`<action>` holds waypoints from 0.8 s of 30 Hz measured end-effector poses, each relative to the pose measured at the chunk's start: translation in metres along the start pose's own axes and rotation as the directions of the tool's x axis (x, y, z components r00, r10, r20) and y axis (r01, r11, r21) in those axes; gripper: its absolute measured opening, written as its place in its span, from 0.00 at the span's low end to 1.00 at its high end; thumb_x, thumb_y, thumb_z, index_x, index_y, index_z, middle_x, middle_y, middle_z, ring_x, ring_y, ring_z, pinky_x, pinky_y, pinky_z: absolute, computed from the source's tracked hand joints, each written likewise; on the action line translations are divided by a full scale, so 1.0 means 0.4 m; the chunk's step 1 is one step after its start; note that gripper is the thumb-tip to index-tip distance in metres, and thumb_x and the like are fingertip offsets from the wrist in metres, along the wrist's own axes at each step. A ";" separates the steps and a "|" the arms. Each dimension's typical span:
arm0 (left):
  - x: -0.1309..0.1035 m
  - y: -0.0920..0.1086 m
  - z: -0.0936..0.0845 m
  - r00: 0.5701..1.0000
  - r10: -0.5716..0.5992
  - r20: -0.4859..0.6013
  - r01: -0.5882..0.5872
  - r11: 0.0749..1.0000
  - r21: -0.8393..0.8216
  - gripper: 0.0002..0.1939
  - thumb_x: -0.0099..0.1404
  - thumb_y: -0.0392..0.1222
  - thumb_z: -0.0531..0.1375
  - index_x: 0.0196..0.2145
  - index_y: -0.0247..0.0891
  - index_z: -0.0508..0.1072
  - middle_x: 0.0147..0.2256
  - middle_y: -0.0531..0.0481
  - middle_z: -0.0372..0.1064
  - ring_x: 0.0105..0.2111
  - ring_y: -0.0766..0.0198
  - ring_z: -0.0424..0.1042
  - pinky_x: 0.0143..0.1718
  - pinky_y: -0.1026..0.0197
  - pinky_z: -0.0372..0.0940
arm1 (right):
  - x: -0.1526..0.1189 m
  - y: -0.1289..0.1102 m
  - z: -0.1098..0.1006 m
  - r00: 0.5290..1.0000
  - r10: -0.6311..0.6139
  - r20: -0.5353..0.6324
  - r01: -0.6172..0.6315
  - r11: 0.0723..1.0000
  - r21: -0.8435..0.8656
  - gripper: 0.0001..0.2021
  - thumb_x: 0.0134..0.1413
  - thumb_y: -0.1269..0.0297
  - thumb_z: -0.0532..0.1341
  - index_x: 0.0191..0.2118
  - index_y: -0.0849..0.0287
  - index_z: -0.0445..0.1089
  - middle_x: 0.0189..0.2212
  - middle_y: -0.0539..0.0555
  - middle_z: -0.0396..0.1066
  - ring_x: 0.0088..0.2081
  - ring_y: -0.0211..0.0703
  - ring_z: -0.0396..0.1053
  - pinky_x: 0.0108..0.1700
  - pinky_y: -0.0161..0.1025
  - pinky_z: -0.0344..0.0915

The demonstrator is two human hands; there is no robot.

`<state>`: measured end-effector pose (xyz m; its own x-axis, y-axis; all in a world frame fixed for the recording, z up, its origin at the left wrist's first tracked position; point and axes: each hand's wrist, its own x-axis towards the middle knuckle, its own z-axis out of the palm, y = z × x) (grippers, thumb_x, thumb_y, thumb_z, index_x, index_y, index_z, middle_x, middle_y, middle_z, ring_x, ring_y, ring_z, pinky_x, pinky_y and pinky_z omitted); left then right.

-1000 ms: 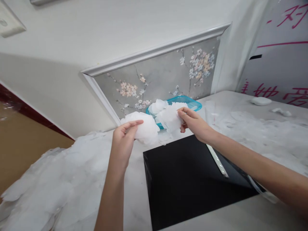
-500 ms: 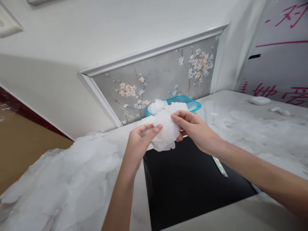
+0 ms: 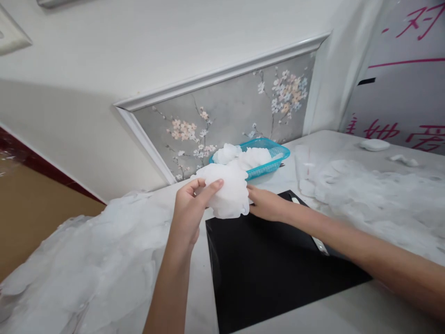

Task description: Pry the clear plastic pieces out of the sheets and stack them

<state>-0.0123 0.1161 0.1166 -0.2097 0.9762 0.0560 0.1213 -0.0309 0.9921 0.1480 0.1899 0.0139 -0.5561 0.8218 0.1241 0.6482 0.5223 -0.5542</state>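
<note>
Pale tabletop [image 3: 323,311], hands [image 3: 189,204] [image 3: 267,204] at white sheets [image 3: 229,192] (scalloped edge rightward)

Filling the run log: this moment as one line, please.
left hand: pinching white sheets | right hand: at sheets' edge, fingertips hidden | blue basket: beyond hands, white pieces inside | black mat: nearer than basket
</note>
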 end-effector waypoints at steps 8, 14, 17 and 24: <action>0.005 0.000 -0.018 0.996 0.015 -0.092 -0.026 0.992 -0.127 0.15 0.47 0.47 0.67 0.27 0.34 0.71 0.27 0.53 0.63 0.26 0.71 0.61 0.24 0.71 0.60 | 0.005 0.035 0.063 0.993 -0.086 0.084 0.106 0.952 -0.288 0.11 0.62 0.67 0.47 0.46 0.59 0.62 0.45 0.60 0.66 0.35 0.43 0.71 0.34 0.35 0.60; 0.009 0.001 -0.033 0.990 0.034 -0.135 -0.051 0.991 -0.123 0.16 0.48 0.45 0.66 0.33 0.34 0.71 0.34 0.49 0.67 0.31 0.67 0.64 0.24 0.70 0.61 | 0.007 0.036 0.065 0.993 -0.101 0.066 0.120 0.905 -0.409 0.09 0.61 0.67 0.48 0.44 0.62 0.60 0.40 0.60 0.68 0.34 0.46 0.71 0.29 0.36 0.58; 0.011 -0.001 -0.036 0.989 0.045 -0.141 -0.059 0.994 -0.096 0.15 0.48 0.46 0.66 0.30 0.36 0.68 0.32 0.51 0.66 0.29 0.69 0.64 0.25 0.70 0.61 | 0.006 0.033 0.065 0.990 -0.125 0.063 0.140 0.890 -0.433 0.10 0.62 0.64 0.48 0.44 0.62 0.60 0.41 0.59 0.68 0.33 0.45 0.71 0.28 0.36 0.58; 0.013 0.004 -0.027 0.985 0.083 -0.151 -0.093 0.994 -0.057 0.19 0.51 0.40 0.62 0.38 0.47 0.57 0.29 0.57 0.65 0.26 0.67 0.67 0.24 0.68 0.61 | 0.005 0.033 0.067 0.989 -0.137 0.048 0.144 0.889 -0.434 0.13 0.62 0.63 0.49 0.47 0.63 0.60 0.43 0.60 0.66 0.35 0.45 0.71 0.30 0.36 0.59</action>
<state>-0.0235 0.1187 0.1195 -0.3427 0.9267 0.1543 0.0842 -0.1333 0.9875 0.1417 0.1924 -0.0152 -0.6639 0.7307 0.1593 0.7221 0.6817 -0.1175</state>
